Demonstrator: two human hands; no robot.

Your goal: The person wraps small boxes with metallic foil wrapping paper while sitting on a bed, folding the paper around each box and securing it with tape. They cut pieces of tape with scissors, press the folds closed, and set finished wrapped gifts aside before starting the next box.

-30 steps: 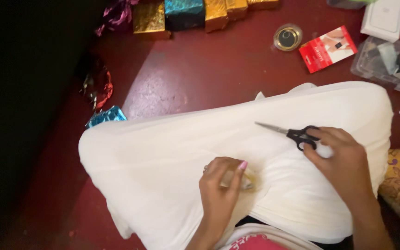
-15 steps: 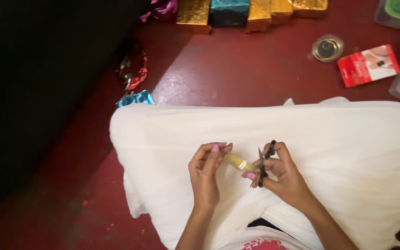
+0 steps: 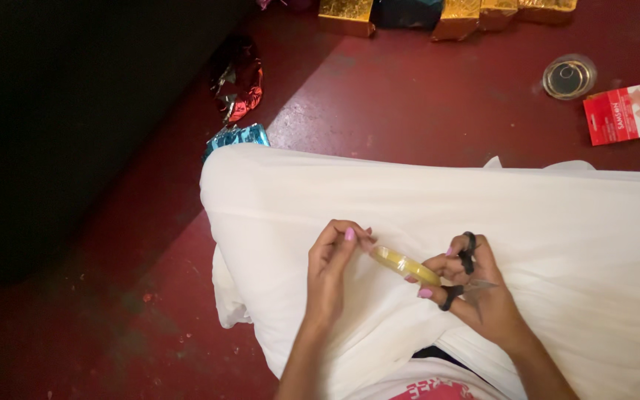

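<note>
**Both hands on tape roll over white cloth, scissors hooked on right hand**

Left hand (image 3: 332, 261) has fingertips pinched narrow at one end of the tape roll (image 3: 403, 265), a yellowish ring seen nearly edge-on. Right hand (image 3: 470, 290) holds the roll's other end between thumb and fingers, closed on it; black-handled scissors (image 3: 465, 278) hang from the same hand, fingers through the loops, blades pointing down over the back of the hand. Roll sits between the two hands, just above the white cloth (image 3: 557, 215) that covers the lap and fills the lower right of the view. Nothing blocks the roll; the hands cover its ends.

Around: dark red floor (image 3: 424, 96). Gold boxes (image 3: 346, 15) in a row at the top edge, with a dark one between them. Crumpled red foil (image 3: 240, 78) and a blue foil scrap (image 3: 237, 136) left of the cloth, the blue one touching its edge. Round clear lid (image 3: 569, 75) and red packet (image 3: 629, 111) at upper right, well apart from the hands. Left side is dark shadow, no detail.
</note>
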